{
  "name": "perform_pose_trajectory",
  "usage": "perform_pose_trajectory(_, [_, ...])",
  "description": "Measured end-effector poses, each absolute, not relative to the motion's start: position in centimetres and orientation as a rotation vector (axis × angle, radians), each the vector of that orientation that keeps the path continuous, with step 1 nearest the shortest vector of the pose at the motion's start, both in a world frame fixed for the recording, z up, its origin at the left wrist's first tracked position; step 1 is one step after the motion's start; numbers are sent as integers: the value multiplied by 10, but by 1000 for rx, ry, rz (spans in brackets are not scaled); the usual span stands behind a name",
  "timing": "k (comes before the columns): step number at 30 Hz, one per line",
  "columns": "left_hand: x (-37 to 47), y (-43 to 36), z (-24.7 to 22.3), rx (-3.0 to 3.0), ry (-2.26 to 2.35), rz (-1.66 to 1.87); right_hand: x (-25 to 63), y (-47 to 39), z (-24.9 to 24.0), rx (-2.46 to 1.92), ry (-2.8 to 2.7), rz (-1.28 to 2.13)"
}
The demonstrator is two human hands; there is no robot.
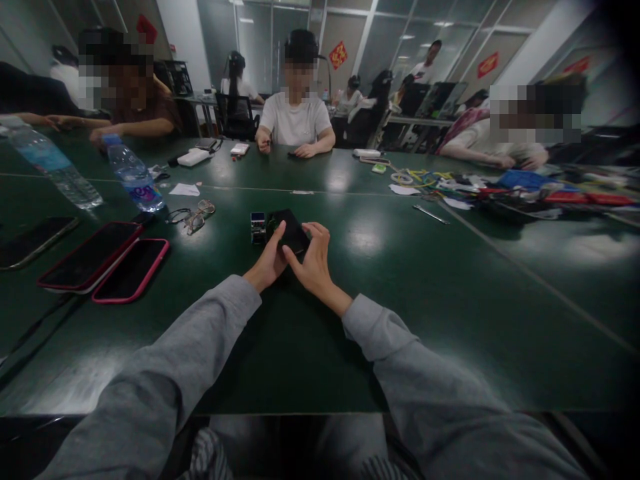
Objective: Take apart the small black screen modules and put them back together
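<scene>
Both hands hold a flat black rectangular object [290, 230], dark and slab-like; its exact kind cannot be made out. My left hand [269, 263] grips its near left side, thumb lying along the top. On the opposite side, my right hand [316, 261] has curved fingers around the right edge and its thumb at the near corner. Just left of the slab stands a small electronic module [258, 228] with a little screen and a pale frame, apart from my palms. The undersides of the fingers are hidden.
Phones [133, 270], eyeglasses [200, 217] and water bottles [134, 175] are on the green table [425, 320] at left. A wrench [431, 214] and tangled cables [425, 179] lie at right. A person [296, 120] sits opposite; others sit at both sides.
</scene>
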State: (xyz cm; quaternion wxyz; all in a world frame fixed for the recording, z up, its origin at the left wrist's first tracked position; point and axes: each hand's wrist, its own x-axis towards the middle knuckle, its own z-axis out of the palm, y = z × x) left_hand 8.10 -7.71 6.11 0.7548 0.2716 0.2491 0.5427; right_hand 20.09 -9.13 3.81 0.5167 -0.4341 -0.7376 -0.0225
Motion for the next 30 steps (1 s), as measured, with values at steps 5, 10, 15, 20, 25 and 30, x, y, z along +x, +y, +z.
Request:
perform_pose_trajectory(5, [82,-76,62,581,511,1196,201,-86,36,-1081,-1774,111])
perform_pose_trajectory(10, [82,-74,60,608,544,1206,203,-88,37,-1139,-1782,198])
perform_pose_trajectory(15, [88,-72,56,644,578,1232,210,-84,39,-1070,-1867,38])
perform_pose_trajectory(20, [84,-73,56,565,545,1130,212,-86,45,-1038,-2058,-106])
perform_pose_trajectory(25, [74,-71,56,545,575,1094,209,-91,46,-1006,-2133,-61])
perform_pose_trajectory(30, [73,-67,51,560,633,1071,209,-90,43,-1151,-2170,88])
